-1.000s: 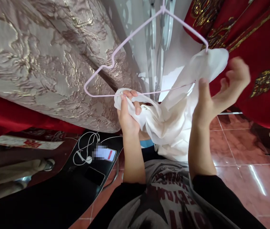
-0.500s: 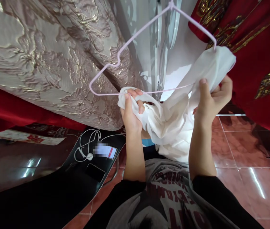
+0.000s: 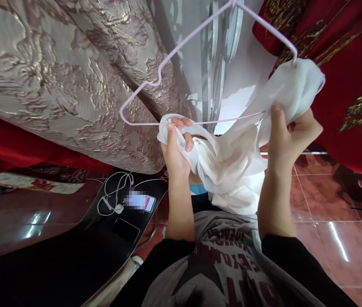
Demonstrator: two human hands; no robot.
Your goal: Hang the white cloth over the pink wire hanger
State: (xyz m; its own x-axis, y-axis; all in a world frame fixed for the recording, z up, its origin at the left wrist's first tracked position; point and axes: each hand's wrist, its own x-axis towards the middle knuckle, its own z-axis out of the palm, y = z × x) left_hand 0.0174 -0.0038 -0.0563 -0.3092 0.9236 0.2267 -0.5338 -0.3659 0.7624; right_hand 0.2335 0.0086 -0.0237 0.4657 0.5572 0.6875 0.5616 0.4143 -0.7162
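Observation:
A thin pale pink clothes hanger [image 3: 194, 34] hangs in front of me, its hook cut off by the top of the view. White sheer cloth [image 3: 232, 162] drapes between my hands down to my lap; one part of it covers the hanger's right end. My left hand [image 3: 177, 145] is closed on a bunched edge of the cloth, at the hanger's bottom bar. Farther right, my right hand [image 3: 291, 132] grips the cloth just below the covered end, thumb on top and most fingers hidden behind. The hanger's left end is bare.
On the left hangs a shiny beige-gold embossed fabric [image 3: 88, 85]. Red cloth with gold sequins [image 3: 354, 85] hangs at the right. A black seat [image 3: 56, 256] bears a lit phone [image 3: 141, 201], a dark phone [image 3: 126, 230] and white earphones [image 3: 113, 204]. Red tiles [image 3: 322, 192] cover the floor.
My right hand has moved slightly right and outward, carrying the cloth with it, and the hanger's right end has shifted the same way. My left hand has stayed nearly in place.

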